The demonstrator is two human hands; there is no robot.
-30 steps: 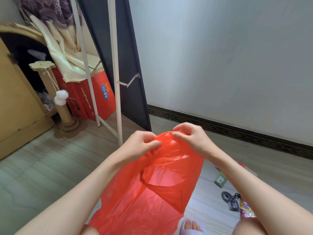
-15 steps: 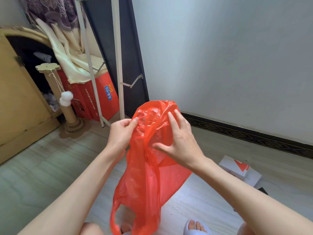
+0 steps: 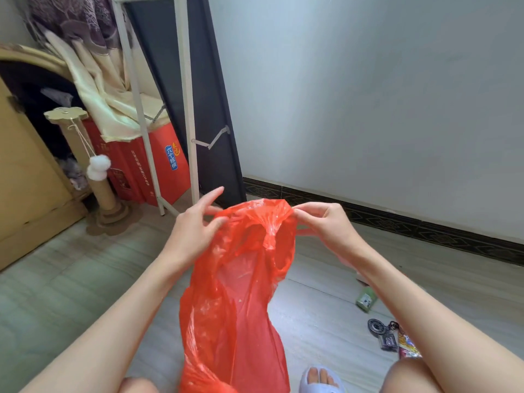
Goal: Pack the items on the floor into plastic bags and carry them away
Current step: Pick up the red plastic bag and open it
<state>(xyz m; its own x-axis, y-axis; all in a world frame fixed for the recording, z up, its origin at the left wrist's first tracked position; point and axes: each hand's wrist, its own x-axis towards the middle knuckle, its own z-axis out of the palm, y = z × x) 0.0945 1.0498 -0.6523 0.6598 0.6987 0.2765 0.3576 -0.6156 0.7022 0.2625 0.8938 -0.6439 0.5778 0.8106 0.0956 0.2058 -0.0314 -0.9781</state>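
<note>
Both hands are up at the mouth of the red plastic bag [image 3: 241, 279], which hangs in front of me above the floor [image 3: 71, 279], its tail dropping between my knees. My left hand [image 3: 195, 228] pinches the near-left edge of the rim between thumb and forefinger, the other fingers spread and lifted clear. My right hand [image 3: 326, 222] pinches the right corner of the rim with curled fingertips, drawing it taut — the mouth is part open, one layer sagging inward.

I'd judge this film as very light, limp and slippery, prone to clinging to itself, so it will not hold a shape unaided. Best grip is at the rim or the handle loops, one layer per hand, pulled apart; grabbing the body would only bunch it.

To the right of the bag, on the floor, lie the things I take to be for packing: a small green packet [image 3: 365, 299], a dark round object [image 3: 375, 326] with a black piece beside it, and a colourful wrapper [image 3: 407, 346] just beyond my knee. My slippered foot [image 3: 320, 380] sits right beside the bag's tail. None of them is in the bag yet — opening it looks like the step in hand.
</note>
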